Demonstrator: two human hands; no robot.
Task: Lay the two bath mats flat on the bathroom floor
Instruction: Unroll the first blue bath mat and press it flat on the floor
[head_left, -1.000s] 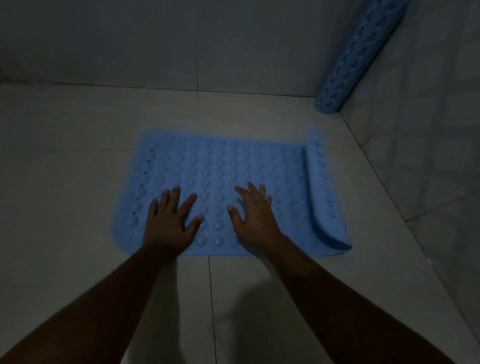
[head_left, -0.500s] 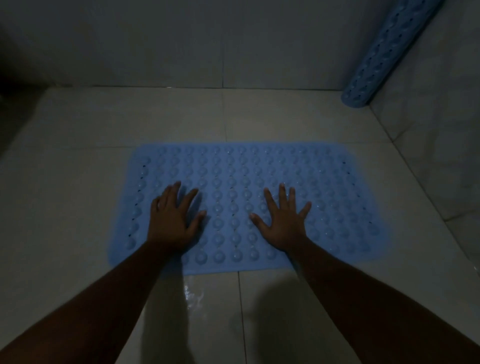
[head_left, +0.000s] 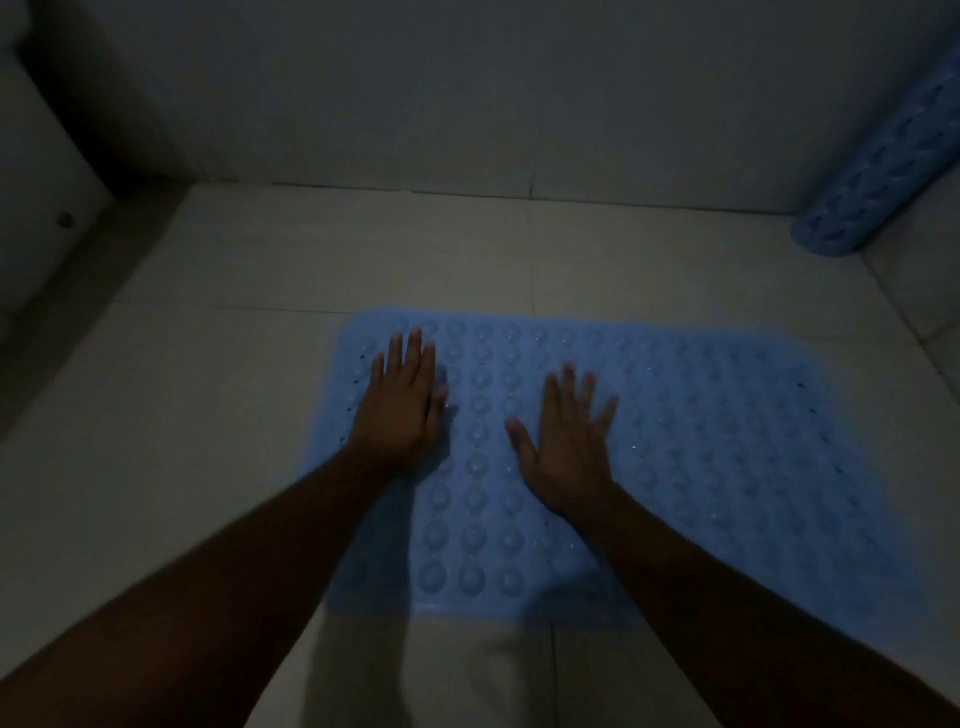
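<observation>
A blue bath mat (head_left: 701, 467) with rows of round bumps lies spread flat on the pale tiled floor (head_left: 234, 415). My left hand (head_left: 400, 405) presses palm down near the mat's far left corner, fingers together and straight. My right hand (head_left: 569, 441) rests palm down on the mat's middle, fingers spread. Neither hand holds anything. A second blue mat (head_left: 883, 171) stands rolled up, leaning in the far right corner against the wall.
Tiled walls close the space at the back and on the right. A pale fixture (head_left: 36, 182) with a dark gap beside it stands at the far left. The room is dim.
The mat's curled right end has unrolled and now lies flat. Both hands have slid farther up the mat, the left toward its far left corner. The view has shifted left.
</observation>
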